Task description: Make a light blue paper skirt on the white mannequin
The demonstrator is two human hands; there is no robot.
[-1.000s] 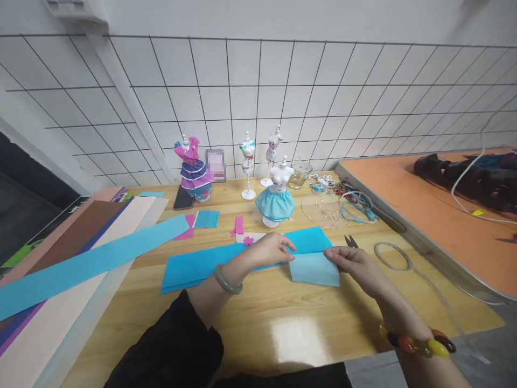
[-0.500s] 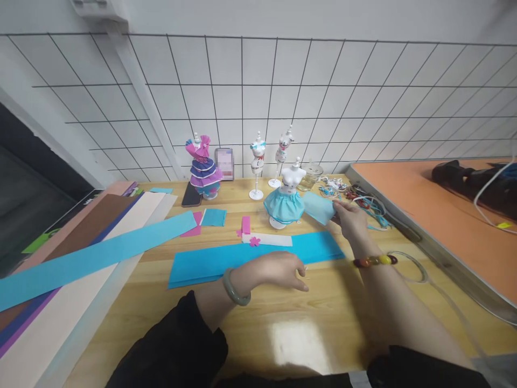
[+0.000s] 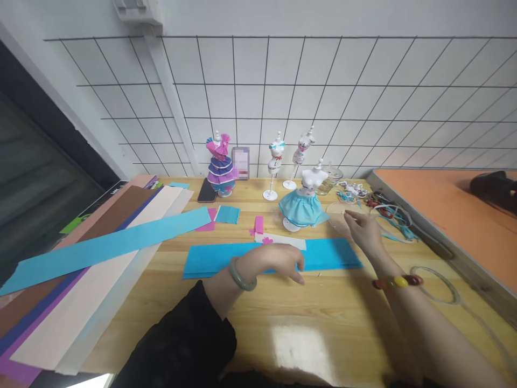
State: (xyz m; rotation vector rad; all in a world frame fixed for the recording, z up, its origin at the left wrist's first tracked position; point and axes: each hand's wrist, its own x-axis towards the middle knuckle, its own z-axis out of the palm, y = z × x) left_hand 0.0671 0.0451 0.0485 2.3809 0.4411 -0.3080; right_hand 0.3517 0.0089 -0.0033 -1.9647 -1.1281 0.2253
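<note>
My left hand [image 3: 278, 260], a jade-coloured bangle on its wrist, hovers over a folded bright blue strip [image 3: 335, 253]. Its fingers curve loosely, thumb apart, holding nothing. To the right, my right hand [image 3: 363, 230] is pinched, with a beaded bracelet on the wrist; whatever sits between its fingertips is too small to make out. Just left of it stands a small white dress form [image 3: 314, 180] wearing a gathered light blue skirt [image 3: 301, 209]. A light blue corner [image 3: 322, 218] juts out at the skirt's right side. A white strip [image 3: 283, 240] with a pink flower [image 3: 267, 241] lies on the blue strip.
Long coloured sheets [image 3: 92, 258] cover the left, under a light blue strip [image 3: 117, 242]. Behind stand a dressed form [image 3: 221, 167], two bare-stand forms [image 3: 276, 161], a phone [image 3: 207, 191] and a glass cup [image 3: 332, 179]. Tangled cords [image 3: 398, 218] lie right, beside an orange surface [image 3: 436, 199].
My right hand no longer holds the light blue piece; only a light blue corner shows beside the skirt. My left hand stays over the blue strip. The view has swung slightly left.
</note>
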